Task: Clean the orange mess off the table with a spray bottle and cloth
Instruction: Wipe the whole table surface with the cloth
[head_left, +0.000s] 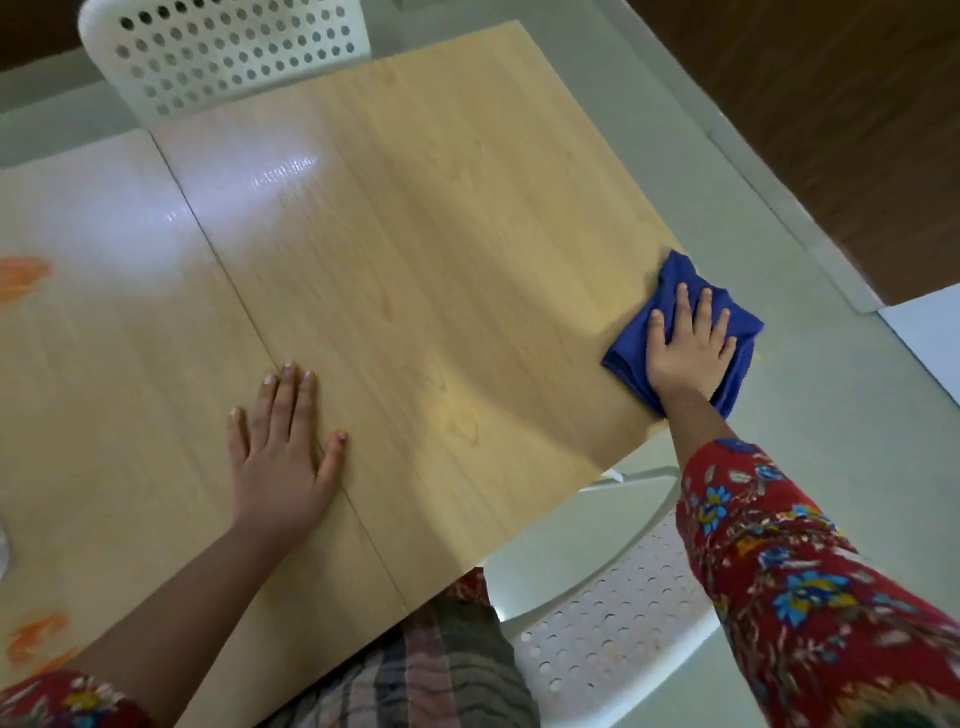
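A light wooden table fills the view. My right hand lies flat, fingers straight, pressing a folded blue cloth onto the table's right edge. My left hand rests flat on the tabletop near the front, fingers spread, holding nothing. Orange smears show at the far left and the lower left of the table. No spray bottle is clearly in view.
A white perforated chair stands behind the table, and another white perforated chair is at the front right. A seam runs across the tabletop. A pale object shows at the left edge. Grey floor lies to the right.
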